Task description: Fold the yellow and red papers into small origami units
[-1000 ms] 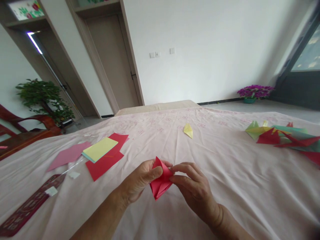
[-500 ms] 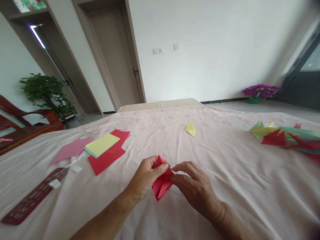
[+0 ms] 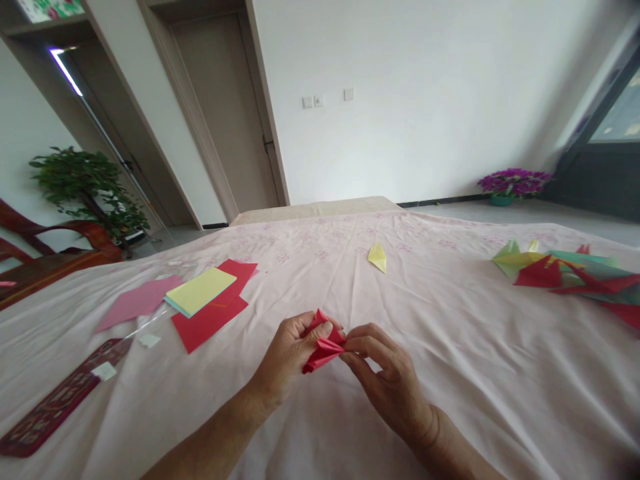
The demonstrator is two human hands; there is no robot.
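Note:
A small piece of folded red paper [image 3: 327, 348] is held between my two hands over the cloth-covered table. My left hand [image 3: 293, 350] grips its left side, with the thumb pressed on top. The fingertips of my right hand [image 3: 380, 363] pinch its right corner. The lower part of the paper is bent up and bunched, with a pointed tip showing above my left thumb. Some of it is hidden behind my left fingers. Farther off on the cloth lies a folded yellow paper piece [image 3: 377, 257].
Red sheets [image 3: 210, 323], a yellow sheet [image 3: 200, 291] and a pink sheet [image 3: 137, 303] lie to the left. A dark red decorated strip [image 3: 60, 400] is at lower left. Several folded paper cranes [image 3: 540, 272] sit at right. A pale pink cloth [image 3: 425, 307] covers the table.
My right hand has pinched the paper's right corner, and the lower part of the paper has swung up and narrowed. The view has shifted slightly to the right.

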